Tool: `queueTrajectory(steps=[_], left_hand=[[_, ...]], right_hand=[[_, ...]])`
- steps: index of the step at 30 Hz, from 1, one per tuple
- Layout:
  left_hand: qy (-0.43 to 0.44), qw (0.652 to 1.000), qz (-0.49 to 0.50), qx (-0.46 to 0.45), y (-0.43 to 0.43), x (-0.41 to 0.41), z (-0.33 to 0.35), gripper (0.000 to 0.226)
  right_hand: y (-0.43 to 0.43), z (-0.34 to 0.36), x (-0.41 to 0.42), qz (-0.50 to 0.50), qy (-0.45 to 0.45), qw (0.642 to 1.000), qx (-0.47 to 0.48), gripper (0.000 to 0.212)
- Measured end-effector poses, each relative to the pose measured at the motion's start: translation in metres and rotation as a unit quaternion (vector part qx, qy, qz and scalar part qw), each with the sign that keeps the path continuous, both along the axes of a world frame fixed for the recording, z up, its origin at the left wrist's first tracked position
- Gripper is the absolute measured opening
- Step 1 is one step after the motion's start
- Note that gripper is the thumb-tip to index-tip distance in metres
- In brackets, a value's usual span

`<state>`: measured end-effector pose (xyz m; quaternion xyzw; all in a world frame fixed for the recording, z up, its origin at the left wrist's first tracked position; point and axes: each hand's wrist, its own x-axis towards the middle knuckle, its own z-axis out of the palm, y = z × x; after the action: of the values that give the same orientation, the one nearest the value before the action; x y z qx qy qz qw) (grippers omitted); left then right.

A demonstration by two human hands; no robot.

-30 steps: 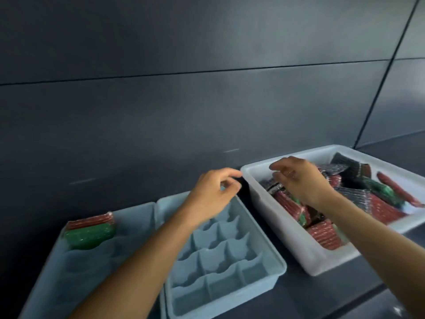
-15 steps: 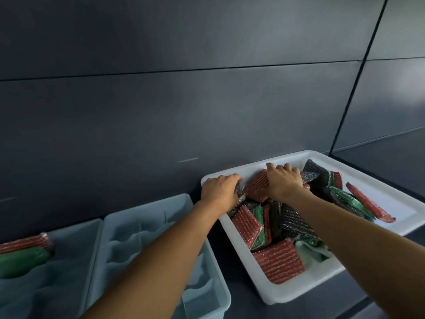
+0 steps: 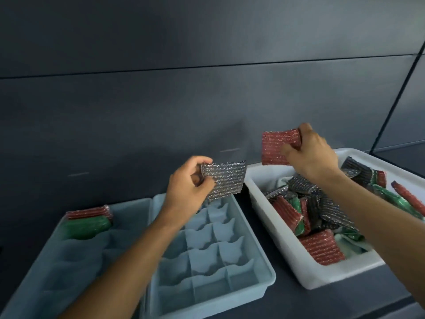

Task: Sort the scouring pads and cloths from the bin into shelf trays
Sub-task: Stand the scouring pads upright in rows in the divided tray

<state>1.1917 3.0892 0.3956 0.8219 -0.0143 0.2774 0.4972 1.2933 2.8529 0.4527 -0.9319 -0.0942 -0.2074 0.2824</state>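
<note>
White bin [image 3: 271,229] at right heaped with red, green, dark pads [image 3: 305,210]; divided tray [image 3: 202,256] beside it, left tray [image 3: 76,261] holding a red-and-green stack [image 3: 88,221] at its back. Left hand [image 3: 186,189] pinching silver-grey pad [image 3: 226,180] by one edge over divided tray; right hand [image 3: 310,155] gripping red pad [image 3: 273,146] by its side over bin's back rim. Likely light, thin, floppy, rough-meshed: edge pinch enough.

Silver-grey pad [image 3: 224,179] noted with glittery ribbed stripes, red pad [image 3: 274,147] striped likewise, bin [image 3: 282,240] recorded white, heaped pads [image 3: 310,203] red, green, black, divided tray [image 3: 202,261] and left tray [image 3: 57,261] pale blue, wall [image 3: 207,100] dark slate grey.
</note>
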Motion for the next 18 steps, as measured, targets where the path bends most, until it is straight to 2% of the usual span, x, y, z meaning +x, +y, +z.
queueTrajectory(steps=[3, 9, 13, 18], left_hand=[[0.014, 1.000, 0.023, -0.007, 0.049, -0.037, -0.005, 0.029], [0.062, 0.996, 0.069, 0.010, 0.173, -0.109, -0.003, 0.023], [0.109, 0.987, 0.103, 0.058, 0.244, -0.128, -0.010, 0.031], [0.150, 0.976, 0.112, 0.112, 0.276, -0.125, -0.034, 0.037]], right_hand=[[0.039, 0.004, -0.023, 0.071, -0.015, 0.996, 0.045, 0.029], [0.127, -0.012, -0.059, 0.188, 0.005, 0.978, 0.094, 0.015], [0.177, -0.027, -0.080, 0.227, 0.018, 0.967, 0.117, 0.012], [0.215, -0.038, -0.098, 0.261, 0.048, 0.956, 0.129, 0.010]])
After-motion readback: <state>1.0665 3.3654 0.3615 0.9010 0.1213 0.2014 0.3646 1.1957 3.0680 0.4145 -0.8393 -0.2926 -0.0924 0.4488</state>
